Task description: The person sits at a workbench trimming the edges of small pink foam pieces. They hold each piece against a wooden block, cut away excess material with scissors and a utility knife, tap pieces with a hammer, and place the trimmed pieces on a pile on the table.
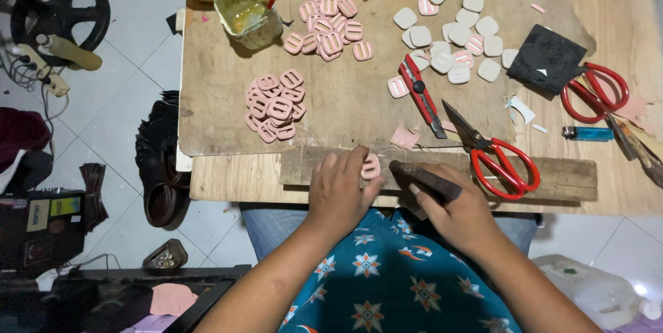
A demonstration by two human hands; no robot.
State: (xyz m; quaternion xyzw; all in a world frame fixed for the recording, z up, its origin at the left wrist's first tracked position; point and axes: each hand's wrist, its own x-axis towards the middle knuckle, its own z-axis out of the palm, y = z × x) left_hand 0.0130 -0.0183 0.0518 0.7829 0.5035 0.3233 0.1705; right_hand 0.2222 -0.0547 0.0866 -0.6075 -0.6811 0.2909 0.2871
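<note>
My left hand [338,191] pins a pink covered buckle [371,166] with its fingertips against a dark wooden block [552,174] at the near table edge. My right hand [459,208] grips a dark metal tool [423,179], its tip just right of the buckle. Two heaps of pink buckles [275,105] [330,25] lie on the board farther back. Pale grey-white buckle pieces [452,36] are scattered to the right of them.
A red utility knife [419,94], red-handled scissors [494,153], a second pair [594,91], a black pad [552,56] and a blue lighter [587,133] lie on the table [228,177]. A glue tub [248,12] stands at the back left. Tiled floor with clutter is on the left.
</note>
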